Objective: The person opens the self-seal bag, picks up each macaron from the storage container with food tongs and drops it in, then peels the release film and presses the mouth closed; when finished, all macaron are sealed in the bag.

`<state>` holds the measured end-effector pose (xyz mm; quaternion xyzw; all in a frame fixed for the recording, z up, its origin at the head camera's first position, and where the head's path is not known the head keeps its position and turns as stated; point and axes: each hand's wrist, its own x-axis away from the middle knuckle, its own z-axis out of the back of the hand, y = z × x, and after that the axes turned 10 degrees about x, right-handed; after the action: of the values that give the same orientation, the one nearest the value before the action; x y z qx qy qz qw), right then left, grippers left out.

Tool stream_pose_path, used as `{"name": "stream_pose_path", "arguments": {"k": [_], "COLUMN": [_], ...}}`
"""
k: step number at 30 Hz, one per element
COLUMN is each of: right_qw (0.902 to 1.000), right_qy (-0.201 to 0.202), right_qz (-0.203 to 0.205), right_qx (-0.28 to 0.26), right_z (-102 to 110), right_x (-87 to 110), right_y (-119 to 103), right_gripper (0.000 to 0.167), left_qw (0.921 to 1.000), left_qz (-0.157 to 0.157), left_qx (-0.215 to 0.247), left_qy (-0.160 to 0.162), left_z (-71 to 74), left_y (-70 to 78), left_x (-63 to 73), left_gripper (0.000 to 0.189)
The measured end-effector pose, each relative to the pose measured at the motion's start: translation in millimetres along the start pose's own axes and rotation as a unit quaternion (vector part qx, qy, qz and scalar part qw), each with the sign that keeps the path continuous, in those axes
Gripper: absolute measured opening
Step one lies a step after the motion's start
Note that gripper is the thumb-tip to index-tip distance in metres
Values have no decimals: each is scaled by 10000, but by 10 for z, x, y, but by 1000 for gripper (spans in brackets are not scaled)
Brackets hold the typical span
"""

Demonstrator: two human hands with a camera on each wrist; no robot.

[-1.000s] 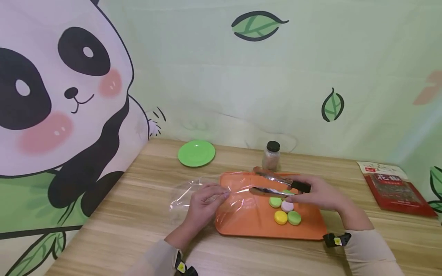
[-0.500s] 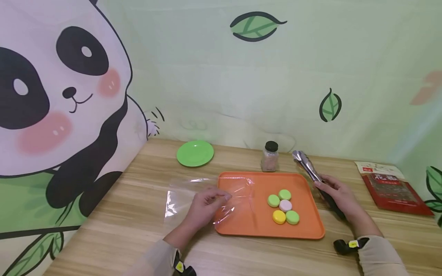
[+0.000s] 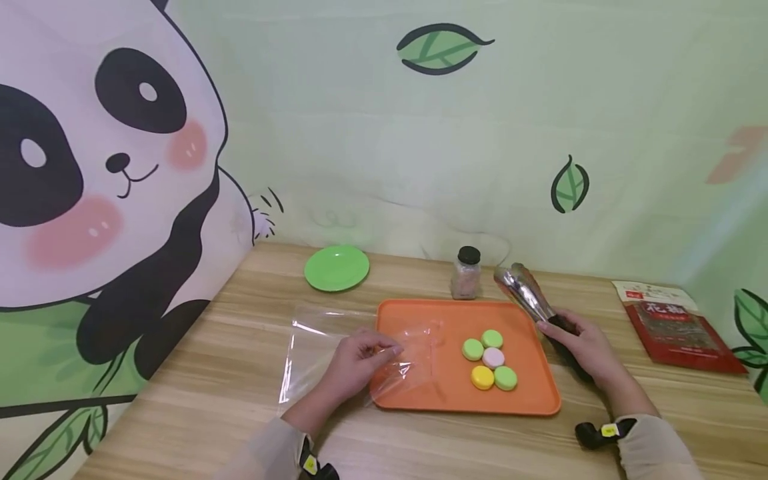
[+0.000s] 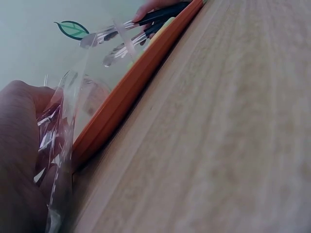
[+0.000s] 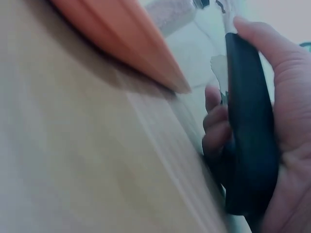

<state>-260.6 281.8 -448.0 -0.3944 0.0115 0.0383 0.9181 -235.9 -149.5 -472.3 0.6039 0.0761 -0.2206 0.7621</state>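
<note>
In the head view, the left hand (image 3: 360, 365) pinches a clear film (image 3: 415, 357) between thumb and fingers; the film spreads across the left part of the orange tray (image 3: 531, 399) and out over the surface (image 3: 240, 373) beyond its left edge; the right hand (image 3: 591, 348) holds the tongs (image 3: 525, 292) by their dark handle, just beside the tray's right edge, their metal ends pointing away from the person toward the jar (image 3: 465, 279); five small discs lie together on the right half of the tray, the yellow disc (image 3: 483, 378) nearest the person's side along with one green disc (image 3: 505, 379), the lilac disc (image 3: 494, 358) in the middle, two more green ones behind it; the jar, black-capped, stands upright behind the tray, the green plate (image 3: 337, 269) lies farther left, and the red packet (image 3: 684, 335) lies to the right, well apart from the tray; in the left wrist view, the film is bunched in the left hand beside the tray's rim, and the two metal ends of the tongs stand apart from each other; in the right wrist view, the right hand is wrapped round the dark handle, with a corner of the tray nearby.
</note>
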Motion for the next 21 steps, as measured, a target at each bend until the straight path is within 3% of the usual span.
{"name": "stream_pose_path", "arguments": {"k": [8,16,21], "right_qw": [9880,9672,9556], "right_qy": [632,1108,1492], "right_qz": [554,1165,1144], "right_qx": [1297,1967,2268], "right_z": [-142,-213,-212], "right_x": [93,168,194], "right_y": [-78,-121,-96], "right_gripper": [68,71,68], "left_qw": [9997,9995,9992], "left_qz": [-189,-272,-298], "left_qx": [6,117,236], "left_qy": [123,77,78], "left_z": [10,9,-15], "left_y": [-1,-18,-21], "left_x": [-7,-15,-2], "left_gripper": [3,4,4]}}
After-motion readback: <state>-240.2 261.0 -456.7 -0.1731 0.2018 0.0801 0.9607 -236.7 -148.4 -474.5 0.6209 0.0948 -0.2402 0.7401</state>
